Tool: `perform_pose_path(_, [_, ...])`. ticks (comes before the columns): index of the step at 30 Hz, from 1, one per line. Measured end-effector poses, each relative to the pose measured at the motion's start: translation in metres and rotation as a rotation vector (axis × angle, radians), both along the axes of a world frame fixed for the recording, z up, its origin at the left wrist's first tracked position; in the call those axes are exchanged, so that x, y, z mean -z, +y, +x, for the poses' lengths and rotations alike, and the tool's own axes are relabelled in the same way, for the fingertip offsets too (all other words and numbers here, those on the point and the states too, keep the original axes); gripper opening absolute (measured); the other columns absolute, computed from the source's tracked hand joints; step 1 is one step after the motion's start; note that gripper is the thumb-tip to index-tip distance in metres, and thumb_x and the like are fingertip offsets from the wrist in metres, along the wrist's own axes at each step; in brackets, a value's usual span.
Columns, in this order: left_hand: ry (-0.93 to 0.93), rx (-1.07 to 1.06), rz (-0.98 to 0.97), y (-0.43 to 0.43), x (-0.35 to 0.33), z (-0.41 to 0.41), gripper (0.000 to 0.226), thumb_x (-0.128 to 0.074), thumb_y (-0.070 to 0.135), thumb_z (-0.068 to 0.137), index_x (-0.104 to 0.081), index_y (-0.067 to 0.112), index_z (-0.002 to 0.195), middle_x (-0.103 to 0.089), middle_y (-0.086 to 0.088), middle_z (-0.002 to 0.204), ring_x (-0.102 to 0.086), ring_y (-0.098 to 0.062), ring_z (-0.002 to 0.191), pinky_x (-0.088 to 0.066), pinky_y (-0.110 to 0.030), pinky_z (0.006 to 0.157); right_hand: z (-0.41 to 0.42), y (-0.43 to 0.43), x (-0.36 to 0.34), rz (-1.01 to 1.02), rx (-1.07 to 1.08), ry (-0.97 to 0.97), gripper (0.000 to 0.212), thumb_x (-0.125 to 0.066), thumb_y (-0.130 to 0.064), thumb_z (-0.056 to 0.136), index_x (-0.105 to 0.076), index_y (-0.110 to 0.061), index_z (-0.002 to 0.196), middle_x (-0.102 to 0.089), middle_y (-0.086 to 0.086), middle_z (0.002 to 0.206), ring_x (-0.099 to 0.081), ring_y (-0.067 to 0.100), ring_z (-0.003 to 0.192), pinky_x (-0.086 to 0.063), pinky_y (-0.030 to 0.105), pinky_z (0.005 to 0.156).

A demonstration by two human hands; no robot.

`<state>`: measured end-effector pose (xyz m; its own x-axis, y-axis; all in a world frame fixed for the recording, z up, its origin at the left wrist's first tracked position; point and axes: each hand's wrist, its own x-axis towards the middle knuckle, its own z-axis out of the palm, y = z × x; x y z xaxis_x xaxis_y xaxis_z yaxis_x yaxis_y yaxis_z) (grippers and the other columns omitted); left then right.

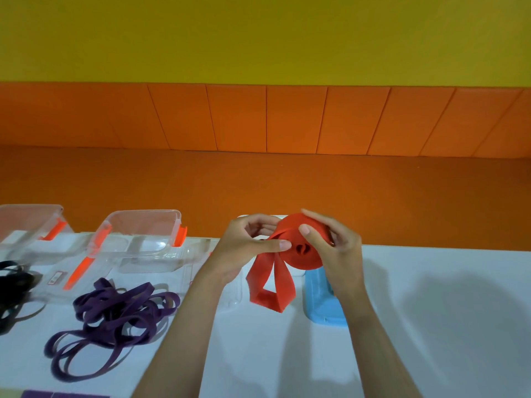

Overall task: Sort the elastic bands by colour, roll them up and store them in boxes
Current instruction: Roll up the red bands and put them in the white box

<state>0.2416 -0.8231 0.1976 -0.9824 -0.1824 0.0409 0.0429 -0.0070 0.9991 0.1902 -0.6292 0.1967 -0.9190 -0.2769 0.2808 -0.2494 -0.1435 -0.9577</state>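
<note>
The two forearms rise from the bottom edge over the white desk [431,311], and at their ends both hands hold a red elastic band [301,248] in the air above its far edge. The left hand [247,242] has its thumb and fingers [283,245] pressed together on the strap where it feeds into the coil. The right hand [336,242] clamps the rolled part, thumb on its near face and fingers wrapped behind.

The roll looks mostly wound, with only a short loop of tail hanging below. To finish well, I would keep the left pinch taut so each turn lies flat on the last, edges lined up, and turn the coil with the right hand without loosening its hold, since a slack coil would likely spring open.

Beneath the hands a blue box [321,300] is partly covered by the right wrist; whether it is a lid or a base is unclear. Clear plastic boxes [143,239] stand at the left, their contents hard to judge. Purple bands [115,314] lie tangled on the desk, and black bands [11,291] are cut off by the left edge.
</note>
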Motion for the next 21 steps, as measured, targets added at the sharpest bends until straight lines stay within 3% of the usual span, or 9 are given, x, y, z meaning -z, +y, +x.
perform_pose_path(4, [-0.029,0.017,-0.016,0.003,0.008,0.006,0.036,-0.095,0.009,0.074,-0.082,0.019,0.106,-0.081,-0.002,0.103,-0.076,-0.014,0.098,-0.058,-0.02,0.083,-0.002,0.0,0.009,0.014,0.073,0.095,0.028,-0.086,-0.048,0.079,-0.082,-0.039,0.105,-0.08,-0.01,0.107,-0.075,0.019,0.105,-0.059,0.024,0.083])
perform_pose_path(8, [-0.042,0.08,-0.16,-0.005,0.02,0.01,0.052,-0.094,0.035,0.076,-0.073,0.039,0.123,-0.079,0.008,0.117,-0.073,-0.012,0.114,-0.059,-0.026,0.096,-0.004,-0.001,0.013,0.037,0.101,0.085,0.026,-0.089,-0.043,0.079,-0.082,-0.04,0.103,-0.081,-0.011,0.105,-0.076,0.017,0.102,-0.061,0.028,0.083])
perform_pose_path(11, [-0.219,0.188,-0.33,-0.026,0.043,0.021,0.074,-0.094,0.055,0.069,-0.06,0.053,0.135,-0.071,0.022,0.129,-0.061,0.003,0.128,-0.045,-0.031,0.111,-0.006,0.001,0.015,0.005,0.123,0.036,0.023,-0.092,-0.033,0.079,-0.083,-0.04,0.1,-0.082,-0.01,0.102,-0.077,0.014,0.098,-0.062,0.027,0.082])
perform_pose_path(13, [-0.362,0.253,-0.434,-0.038,0.064,0.031,0.071,-0.092,0.063,0.068,-0.061,0.053,0.131,-0.063,0.034,0.134,-0.05,0.018,0.129,-0.037,-0.033,0.115,-0.006,0.003,0.011,-0.043,0.131,0.013,0.022,-0.092,-0.034,0.078,-0.084,-0.041,0.098,-0.082,-0.01,0.101,-0.078,0.012,0.095,-0.061,0.022,0.078])
perform_pose_path(16, [-0.487,0.365,-0.43,-0.045,0.099,0.044,0.065,-0.092,0.053,0.075,-0.064,0.043,0.133,-0.061,0.034,0.139,-0.048,0.017,0.134,-0.035,-0.038,0.119,-0.007,0.004,0.006,-0.087,0.135,-0.001,0.02,-0.09,-0.032,0.079,-0.084,-0.036,0.099,-0.082,-0.007,0.101,-0.078,0.011,0.094,-0.059,0.018,0.077])
perform_pose_path(21, [-0.473,0.337,-0.29,-0.043,0.142,0.052,0.06,-0.089,0.014,0.079,-0.066,0.028,0.133,-0.066,0.023,0.139,-0.053,0.005,0.137,-0.039,-0.034,0.117,-0.007,0.002,-0.001,-0.095,0.142,0.007,0.023,-0.088,-0.039,0.078,-0.085,-0.033,0.1,-0.082,-0.005,0.101,-0.078,0.011,0.094,-0.059,0.019,0.076])
